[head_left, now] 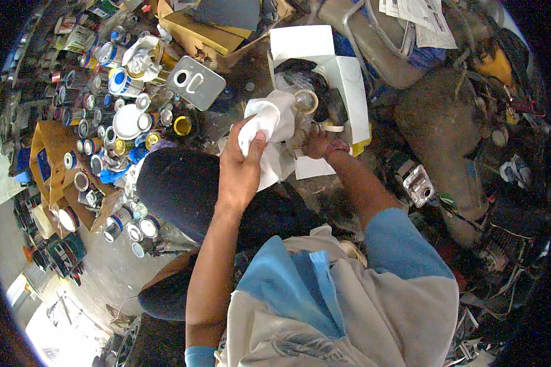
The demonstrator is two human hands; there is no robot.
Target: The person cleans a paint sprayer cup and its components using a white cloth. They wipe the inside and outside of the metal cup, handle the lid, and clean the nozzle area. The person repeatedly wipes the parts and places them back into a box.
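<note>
My left hand (pixel 240 165) is closed around a bunched white cloth (pixel 268 116), its thumb pressed on top and the loose folds hanging down. My right hand (pixel 317 145) reaches to the near side of an opened white cardboard box (pixel 352 85). Its fingers are curled at a pale, see-through thing that I cannot make out. Just beyond the fingers is a round, clear item with a cream rim (pixel 306 102). A cream ring (pixel 332 128) lies beside it at the box's inner edge. Dark contents fill part of the box.
Many paint cans (pixel 128 121) and jars crowd the left side, near a rectangular metal can (pixel 196 83) and a torn cardboard box (pixel 46 159). A metal folding chair (pixel 379 46) with newspapers (pixel 425 18) stands far right. Scrap and a silvery metal part (pixel 419 186) lie at right.
</note>
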